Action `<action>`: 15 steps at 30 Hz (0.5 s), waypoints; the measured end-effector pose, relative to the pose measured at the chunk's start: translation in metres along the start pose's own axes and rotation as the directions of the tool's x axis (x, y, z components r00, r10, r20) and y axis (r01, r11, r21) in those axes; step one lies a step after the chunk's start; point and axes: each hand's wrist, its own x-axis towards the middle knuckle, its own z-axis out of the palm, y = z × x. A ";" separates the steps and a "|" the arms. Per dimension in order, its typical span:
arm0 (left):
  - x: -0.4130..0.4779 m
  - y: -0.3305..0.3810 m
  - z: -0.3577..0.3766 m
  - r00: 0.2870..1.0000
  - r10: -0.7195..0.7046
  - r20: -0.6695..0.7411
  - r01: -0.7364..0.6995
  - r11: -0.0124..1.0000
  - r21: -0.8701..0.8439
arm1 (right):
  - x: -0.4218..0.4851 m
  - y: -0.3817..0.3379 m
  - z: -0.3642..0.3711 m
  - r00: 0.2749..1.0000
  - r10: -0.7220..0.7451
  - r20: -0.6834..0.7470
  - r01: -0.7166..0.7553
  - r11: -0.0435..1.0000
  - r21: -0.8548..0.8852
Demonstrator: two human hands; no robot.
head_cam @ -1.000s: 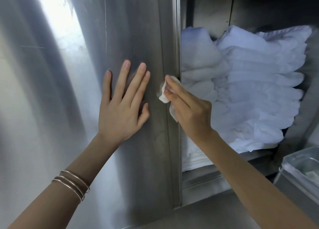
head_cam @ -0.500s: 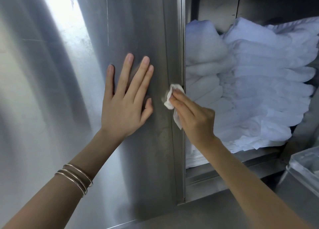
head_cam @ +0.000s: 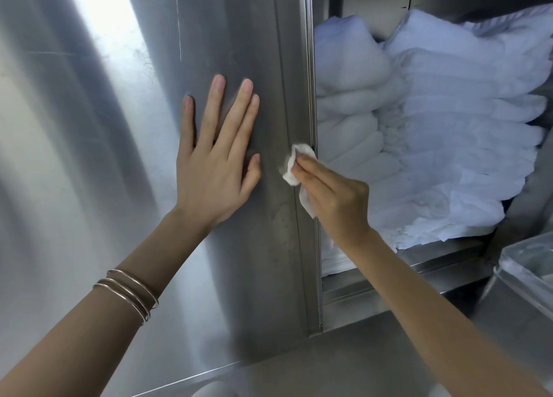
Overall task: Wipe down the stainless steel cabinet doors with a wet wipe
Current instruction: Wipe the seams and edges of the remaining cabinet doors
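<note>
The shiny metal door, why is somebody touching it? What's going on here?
A person is cleaning the metal cabinet door. Their right hand pinches a scrunched white wipe and rubs it on the door's right edge. Their left hand lies flat on the door beside it, with the fingers spread. To the right, the cabinet is open, and folded white cloths are stacked on a shelf inside.

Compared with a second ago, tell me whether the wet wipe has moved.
Yes. The wet wipe in the right hand has slid down the right edge of the cabinet door, closer to its bottom corner.
</note>
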 end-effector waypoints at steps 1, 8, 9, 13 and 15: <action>-0.007 0.004 0.001 1.000 0.022 0.018 -0.021 0.999 -0.036 | 0.007 0.001 0.003 0.999 0.024 -0.025 -0.024 1.000 0.006; -0.088 0.045 0.011 0.984 0.090 0.156 -0.079 0.994 -0.075 | -0.098 -0.020 0.007 0.991 0.124 0.041 -0.127 0.989 0.081; -0.089 0.046 0.013 0.985 0.075 0.158 -0.068 0.996 -0.049 | -0.119 -0.027 0.002 0.986 0.132 0.104 -0.141 0.986 0.087; -0.091 0.049 0.021 0.989 0.083 0.120 -0.088 0.995 0.037 | -0.138 -0.032 -0.007 0.968 0.120 0.221 -0.141 0.987 0.079; -0.091 0.048 0.023 0.991 0.080 0.108 -0.085 0.995 0.042 | -0.114 -0.026 -0.004 0.981 0.108 0.160 -0.119 0.991 0.060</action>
